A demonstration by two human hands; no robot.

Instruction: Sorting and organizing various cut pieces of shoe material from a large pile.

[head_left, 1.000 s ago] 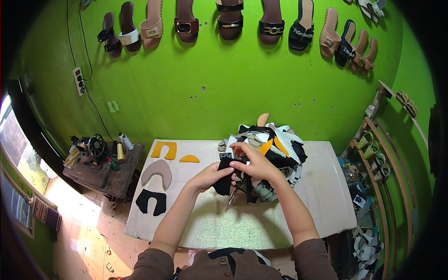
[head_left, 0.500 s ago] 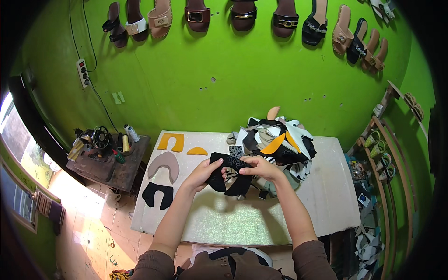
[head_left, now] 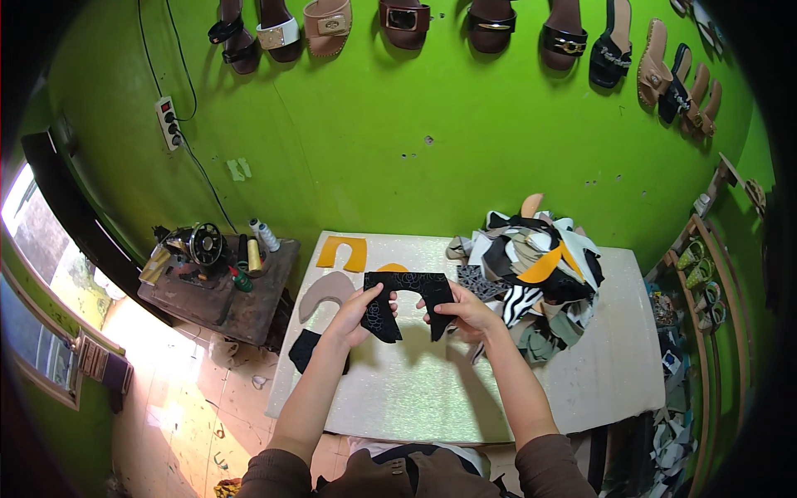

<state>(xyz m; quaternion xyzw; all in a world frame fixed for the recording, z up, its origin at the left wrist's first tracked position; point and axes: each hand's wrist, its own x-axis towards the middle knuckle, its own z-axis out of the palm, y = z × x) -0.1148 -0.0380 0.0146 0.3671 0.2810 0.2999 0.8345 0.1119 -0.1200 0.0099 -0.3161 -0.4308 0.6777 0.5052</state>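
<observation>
Above the white table (head_left: 398, 407) I hold up a black U-shaped fabric piece (head_left: 407, 282) with a pale flower outline pattern, its two legs pointing down. My left hand (head_left: 355, 319) pinches its left leg, thumb in front. The right leg is gripped by my right hand (head_left: 466, 311). Behind it on the table lie a yellow U-shaped piece (head_left: 332, 251), a partly covered yellow curved piece (head_left: 393, 267), a grey-beige arch piece (head_left: 324, 296) and a black U-shaped piece (head_left: 305, 350), partly hidden by my left arm.
A heap of mixed offcuts (head_left: 540, 274) fills the table's back right. A sewing machine (head_left: 199, 242) with thread spools (head_left: 264, 236) stands on a small table at the left. Sandals (head_left: 490, 29) hang on the green wall; a wooden rack (head_left: 706, 324) holds more at the right.
The black patterned piece was folded and bunched between my hands; now it is spread out flat and faces me. My head view has shifted left, so the surroundings appear further right.
</observation>
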